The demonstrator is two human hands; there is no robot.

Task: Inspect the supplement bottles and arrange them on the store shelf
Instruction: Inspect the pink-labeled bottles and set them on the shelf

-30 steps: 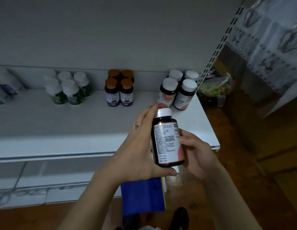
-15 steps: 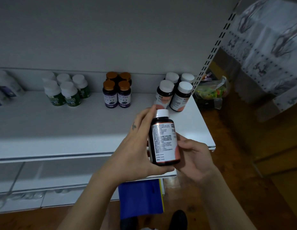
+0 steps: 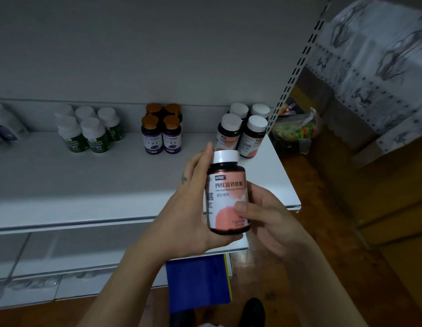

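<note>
The bottle (image 3: 227, 192) in the person's hands has been turned: a second ago its side with the small printed text faced the camera, and now the front label with the large characters and the pink shape looks toward the person. I judge that the inspection of this bottle is almost complete, because both sides were shown, and that the placing on the shelf (image 3: 87, 185) is not yet done.

The bottle stands upright, with its white cap on top, just in front of the shelf's front edge and near its right end. The left hand (image 3: 188, 208) is closed around the bottle's left side, with the thumb under the base and a finger reaching up beside the cap. The right hand (image 3: 266, 218) holds the bottle's right side, with the thumb pressed on the lower label.

Behind the held bottle, at the back right of the shelf, stands a group of matching bottles (image 3: 243, 131), well apart from it. There is probably the place for this one.
</note>
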